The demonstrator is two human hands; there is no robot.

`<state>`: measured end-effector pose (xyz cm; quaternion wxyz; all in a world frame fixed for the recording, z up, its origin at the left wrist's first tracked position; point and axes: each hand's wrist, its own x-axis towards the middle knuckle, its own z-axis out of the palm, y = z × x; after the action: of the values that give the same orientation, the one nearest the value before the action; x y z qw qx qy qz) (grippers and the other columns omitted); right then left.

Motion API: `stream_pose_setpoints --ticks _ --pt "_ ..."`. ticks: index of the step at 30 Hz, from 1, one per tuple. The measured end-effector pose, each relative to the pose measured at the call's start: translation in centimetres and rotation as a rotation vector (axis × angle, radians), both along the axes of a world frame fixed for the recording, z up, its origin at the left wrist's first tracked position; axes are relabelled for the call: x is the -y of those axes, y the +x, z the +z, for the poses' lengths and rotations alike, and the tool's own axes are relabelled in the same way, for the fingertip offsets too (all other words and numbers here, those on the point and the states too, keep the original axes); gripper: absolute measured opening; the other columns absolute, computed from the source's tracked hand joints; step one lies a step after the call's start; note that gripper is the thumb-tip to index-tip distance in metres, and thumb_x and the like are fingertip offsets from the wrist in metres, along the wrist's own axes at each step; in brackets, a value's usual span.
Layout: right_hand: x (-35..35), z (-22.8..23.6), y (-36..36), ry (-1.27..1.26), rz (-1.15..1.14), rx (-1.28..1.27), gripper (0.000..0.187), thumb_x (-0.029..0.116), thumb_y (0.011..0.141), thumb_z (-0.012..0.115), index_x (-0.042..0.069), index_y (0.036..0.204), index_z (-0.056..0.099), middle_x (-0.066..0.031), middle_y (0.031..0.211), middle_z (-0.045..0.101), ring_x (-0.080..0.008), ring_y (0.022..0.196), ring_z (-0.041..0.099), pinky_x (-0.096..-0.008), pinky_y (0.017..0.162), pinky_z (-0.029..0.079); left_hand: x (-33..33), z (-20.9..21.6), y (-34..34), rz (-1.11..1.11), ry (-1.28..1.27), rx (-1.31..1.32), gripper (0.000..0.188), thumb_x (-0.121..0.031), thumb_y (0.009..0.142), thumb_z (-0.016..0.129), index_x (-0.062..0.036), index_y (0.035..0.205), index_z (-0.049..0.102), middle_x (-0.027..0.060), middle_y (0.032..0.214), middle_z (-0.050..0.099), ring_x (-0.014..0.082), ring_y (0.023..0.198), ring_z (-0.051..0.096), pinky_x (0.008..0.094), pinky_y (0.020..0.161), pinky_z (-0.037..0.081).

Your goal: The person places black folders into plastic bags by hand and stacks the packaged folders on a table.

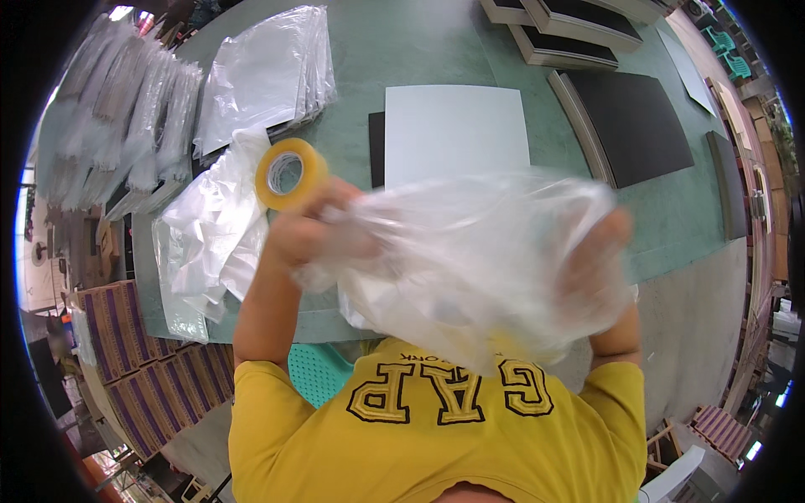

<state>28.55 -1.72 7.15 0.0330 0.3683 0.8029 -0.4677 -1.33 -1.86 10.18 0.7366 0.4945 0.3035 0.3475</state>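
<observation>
A clear plastic bag (470, 251) is spread in the air between my two hands, above the table's near edge and in front of my chest; motion blurs it. My left hand (323, 230) is closed on the bag's left end. Film covers much of my right hand (591, 256), which grips the other end; its fingers are partly smeared. Just beyond my left hand, a roll of clear yellowish tape (312, 172) stands close to the wrist. Beyond the bag lies a white sheet (457, 130), partly over a dark board (376, 151).
Stacks of clear plastic bags (268, 71) cover the table's (360, 50) far left, with crumpled white plastic (214, 222) nearer. Dark thick boards (633, 126) lie at right, and more are stacked (579, 33) at the far edge. A green stool (319, 373) and cartons (172, 402) stand below.
</observation>
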Motion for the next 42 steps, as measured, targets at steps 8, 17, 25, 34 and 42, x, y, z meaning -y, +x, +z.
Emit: stream_pose_setpoints --ticks 8,17,25,34,42 --pt "0.2 -0.9 0.0 0.392 0.522 0.752 0.021 0.025 0.068 0.062 0.008 0.081 0.065 -0.0077 0.084 0.063 -0.0212 0.084 0.059 -0.0406 0.083 0.043 0.0 -4.2 1.5 -0.792 0.753 -1.268 0.018 -0.022 0.078 0.053 -0.0041 0.079 0.055 0.0132 0.068 0.059 0.0304 0.065 0.059 0.0397 0.058 0.045" --pt "-7.5 1.6 2.0 0.647 -0.74 -0.1 0.023 0.001 0.065 0.055 0.001 0.087 0.059 -0.0158 0.076 0.061 -0.0272 0.061 0.06 -0.0321 0.056 0.048 -0.9 -5.1 0.9 -0.727 0.519 -1.091 0.027 -0.029 0.07 0.064 -0.0032 0.072 0.059 0.0127 0.064 0.058 0.0253 0.065 0.059 0.0352 0.06 0.047" --pt "-13.0 -8.0 1.1 0.549 -0.645 0.001 0.033 -0.005 0.063 0.049 0.002 0.094 0.058 -0.0141 0.088 0.061 -0.0314 0.085 0.057 -0.0366 0.078 0.044 -17.0 -12.0 -3.0 0.65 0.738 -1.26 0.026 0.0 0.063 0.052 -0.002 0.088 0.057 0.0166 0.079 0.061 0.03 0.074 0.059 0.0298 0.069 0.047" --pt "-23.6 -12.2 7.3 0.16 -0.841 -0.062 0.035 0.003 0.073 0.058 0.001 0.108 0.055 -0.0106 0.092 0.061 -0.0227 0.076 0.061 -0.029 0.069 0.05 -24.9 -15.3 0.2 0.274 0.206 -0.891 0.024 -0.011 0.071 0.064 -0.0033 0.093 0.063 0.0072 0.086 0.062 0.017 0.076 0.055 0.0286 0.072 0.043" --pt "-18.3 -9.7 7.6 -0.611 -1.088 -0.876 0.042 0.033 0.084 0.052 0.0 0.11 0.05 -0.0058 0.087 0.06 -0.0163 0.074 0.06 -0.0263 0.062 0.051 -18.9 -11.2 -1.3 0.359 -0.186 -0.022 0.029 -0.025 0.077 0.057 -0.0053 0.098 0.055 -0.0009 0.071 0.052 0.0047 0.056 0.046 0.0129 0.044 0.031"
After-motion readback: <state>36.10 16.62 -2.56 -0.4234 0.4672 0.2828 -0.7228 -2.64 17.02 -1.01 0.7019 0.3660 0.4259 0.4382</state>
